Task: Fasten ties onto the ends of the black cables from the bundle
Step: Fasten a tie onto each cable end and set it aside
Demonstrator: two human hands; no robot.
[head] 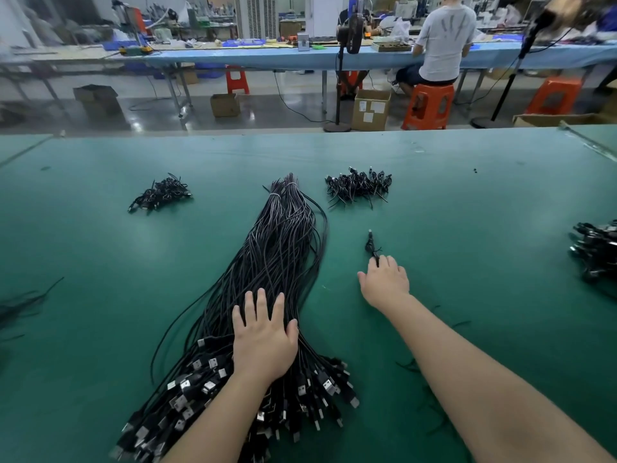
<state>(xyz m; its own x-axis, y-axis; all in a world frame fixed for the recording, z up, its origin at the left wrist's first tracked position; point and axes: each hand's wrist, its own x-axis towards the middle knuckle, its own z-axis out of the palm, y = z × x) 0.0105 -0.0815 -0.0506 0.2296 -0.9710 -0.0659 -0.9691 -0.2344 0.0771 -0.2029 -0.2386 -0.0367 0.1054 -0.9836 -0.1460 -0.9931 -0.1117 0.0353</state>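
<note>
Lying lengthwise down the middle of the green table (100, 262) is one large bundle of black cables (280, 255), too many strands to count, bound near its far end by a pale tie (274, 194). Its near end fans out into a crowd of USB plugs (207, 389). The left hand (263, 339) rests flat on top of this bundle just above the plugs, all four fingers straight and slightly spread, thumb out to the side, gripping nothing.

The right hand (387, 282) reaches forward over the table to the right of the bundle, palm down. Its fingertips meet the near end of one single coiled black cable (371, 245) lying apart from the rest; whether the fingers pinch it or only touch it cannot be told, since they are hidden behind the back of the hand.

Three smaller heaps of coiled black cables sit elsewhere on the table: one far left pile (160, 195), one far right-of-centre pile (359, 186), and one pile at the right edge (596, 248), partly cut off by the frame. A few loose black strands (26, 302) trail in from the left edge.

Beyond the table, one seated person in a white shirt (444, 41) faces away on an orange stool (429, 106); two further orange stools, three cardboard boxes on the floor and one standing fan (350, 33) are visible.
</note>
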